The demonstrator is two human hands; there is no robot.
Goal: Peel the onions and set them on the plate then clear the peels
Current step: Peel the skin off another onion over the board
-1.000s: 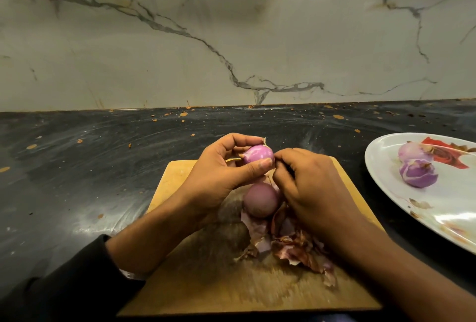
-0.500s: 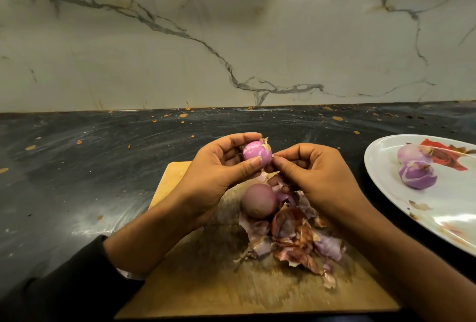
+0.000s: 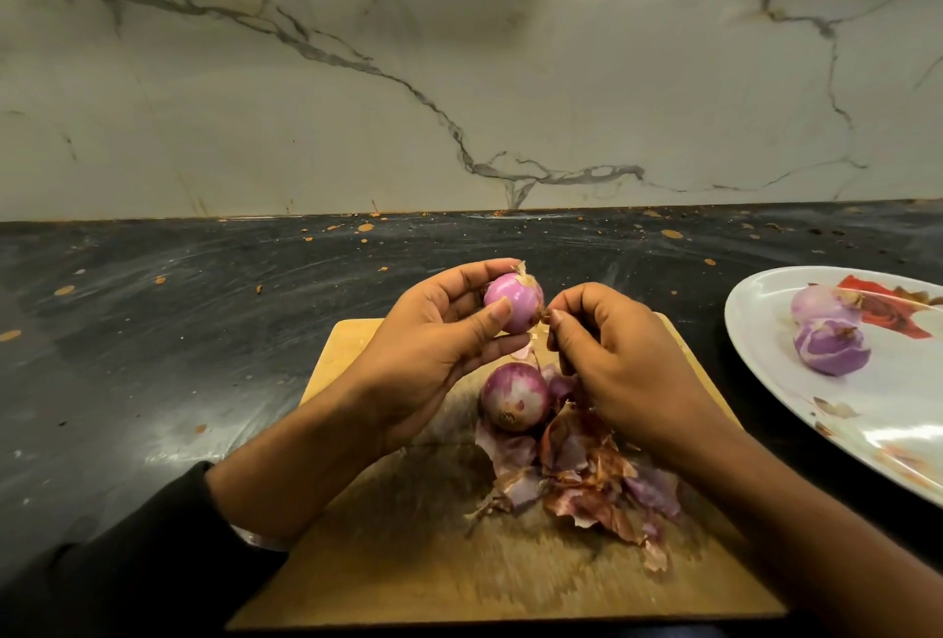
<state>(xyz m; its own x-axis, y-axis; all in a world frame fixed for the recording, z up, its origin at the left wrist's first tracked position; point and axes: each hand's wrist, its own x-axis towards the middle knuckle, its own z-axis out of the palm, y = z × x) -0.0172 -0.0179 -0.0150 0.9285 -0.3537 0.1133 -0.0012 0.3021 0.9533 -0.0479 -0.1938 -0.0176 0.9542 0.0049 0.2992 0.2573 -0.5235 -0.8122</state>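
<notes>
Four onions show in all: one pink, mostly peeled onion [image 3: 512, 303] is gripped between the thumb and curled fingers of the left hand [image 3: 433, 357], while the right hand [image 3: 620, 372], just right of it, pinches a brown scrap of skin [image 3: 546, 315] at the onion's lower edge. Directly below that grip, one onion on the board [image 3: 514, 396] rests on the single wooden cutting board [image 3: 388, 550], touching one heap of peels [image 3: 587, 479] under the right wrist. Well to the right of both hands, two peeled onions [image 3: 830, 347] sit touching on the one white plate [image 3: 898, 413].
</notes>
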